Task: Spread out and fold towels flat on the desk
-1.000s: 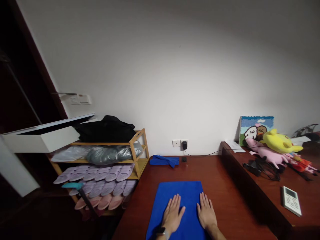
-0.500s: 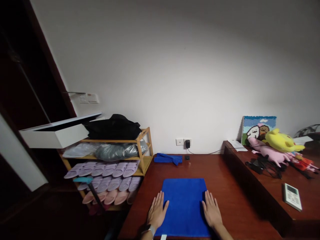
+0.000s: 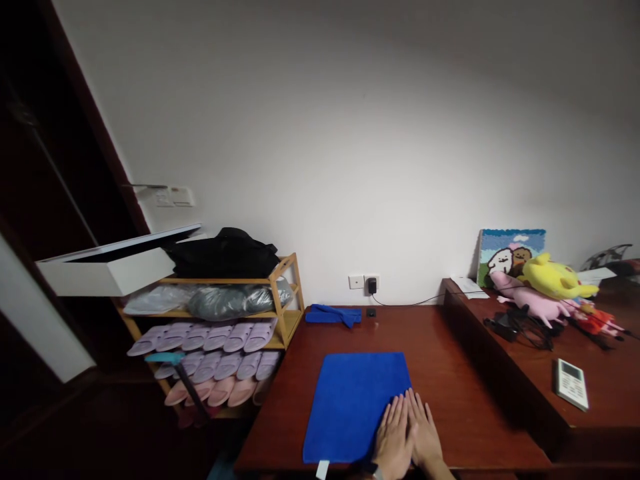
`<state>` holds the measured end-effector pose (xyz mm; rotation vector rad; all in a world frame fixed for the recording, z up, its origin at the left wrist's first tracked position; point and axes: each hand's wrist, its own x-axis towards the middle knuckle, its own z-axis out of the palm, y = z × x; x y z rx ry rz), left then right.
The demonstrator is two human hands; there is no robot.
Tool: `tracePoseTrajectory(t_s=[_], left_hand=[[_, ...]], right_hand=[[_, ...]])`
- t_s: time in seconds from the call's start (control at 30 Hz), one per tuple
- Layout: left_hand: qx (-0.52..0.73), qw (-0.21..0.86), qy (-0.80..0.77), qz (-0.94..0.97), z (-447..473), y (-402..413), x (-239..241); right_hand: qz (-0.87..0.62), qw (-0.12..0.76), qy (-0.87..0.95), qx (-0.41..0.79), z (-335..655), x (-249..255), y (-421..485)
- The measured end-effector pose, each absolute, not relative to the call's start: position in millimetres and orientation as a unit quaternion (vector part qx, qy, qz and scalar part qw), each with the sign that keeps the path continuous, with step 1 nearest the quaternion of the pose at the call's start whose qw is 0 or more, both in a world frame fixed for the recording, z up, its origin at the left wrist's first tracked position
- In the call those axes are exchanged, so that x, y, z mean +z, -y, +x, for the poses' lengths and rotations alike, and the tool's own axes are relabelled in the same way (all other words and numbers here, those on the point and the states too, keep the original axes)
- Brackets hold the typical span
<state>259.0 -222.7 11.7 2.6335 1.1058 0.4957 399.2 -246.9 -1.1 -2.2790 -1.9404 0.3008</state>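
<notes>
Left hand (image 3: 393, 441) and right hand (image 3: 425, 433) lie flat, fingers close together, at the four o'clock edge of the blue cloth (image 3: 356, 403), apparently to keep it smooth.

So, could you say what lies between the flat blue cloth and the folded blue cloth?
Head view: brown tabletop separates the flat cloth from the folded cloth.

This looks like a room in a home: a pale wooden open-shelved rack (image 3: 278, 310) holds rows of lilac plastic slippers (image 3: 215, 337) and pink plastic slippers (image 3: 221, 392). A yellow plush toy (image 3: 553, 277), a pink plush toy (image 3: 534, 303) and a colourful cartoon-dog picture (image 3: 520, 257) sit on reddish-brown wooden furniture (image 3: 615, 383).
</notes>
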Motion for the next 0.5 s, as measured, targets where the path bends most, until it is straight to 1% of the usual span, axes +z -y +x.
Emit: tracePoseTrajectory(t_s=[0.1,0.17,0.27,0.5], left_hand=[[0.151,0.152,-0.406,0.889,277,233,-2],[0.137,0.14,-0.423,0.885,264,230,-7],[0.111,0.103,-0.456,0.877,219,218,-3],[0.064,0.051,-0.615,0.784,101,185,19]], right_hand=[[-0.751,0.068,0.65,0.097,401,-5,247],[-0.755,0.079,0.643,0.099,400,-6,246],[-0.768,0.093,0.626,0.099,398,-3,244],[-0.774,0.095,0.618,0.098,397,-1,244]])
